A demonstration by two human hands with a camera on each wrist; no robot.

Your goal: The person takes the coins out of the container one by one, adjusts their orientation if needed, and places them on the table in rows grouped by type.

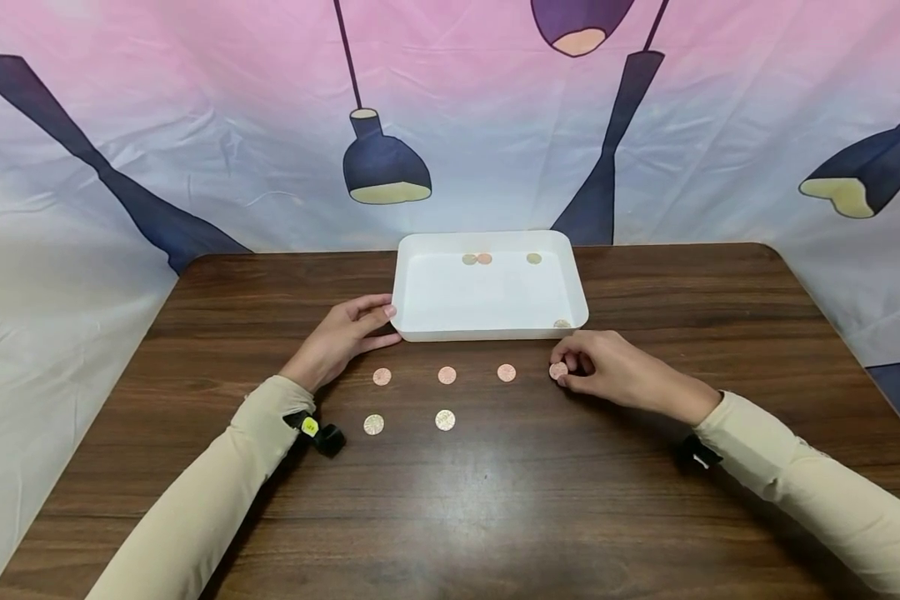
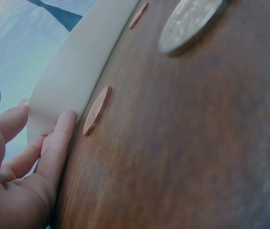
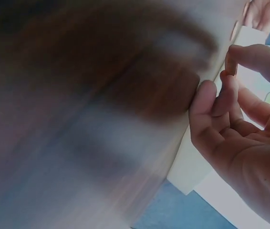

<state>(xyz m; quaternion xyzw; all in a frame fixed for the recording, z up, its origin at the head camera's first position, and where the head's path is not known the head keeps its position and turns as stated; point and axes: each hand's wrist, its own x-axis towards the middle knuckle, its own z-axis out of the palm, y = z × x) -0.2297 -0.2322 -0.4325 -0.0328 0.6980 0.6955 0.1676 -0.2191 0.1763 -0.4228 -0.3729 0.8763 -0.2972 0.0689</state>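
My right hand pinches a copper-coloured coin between thumb and fingers, just in front of the tray's right front corner. In the right wrist view the coin stands edge-on at the fingertips. At the left front corner my left hand holds the white tray, its digits straddling the corner. In the left wrist view a fingertip presses the front wall. Three copper coins form a row before the tray, including one coin nearest my right hand. Two gold-coloured coins, one a coin, lie in front of them.
Several coins are inside the tray: a copper one overlapping a yellowish one, another yellowish coin, and a coin by the front wall. The brown wooden table meets a lamp-printed cloth behind.
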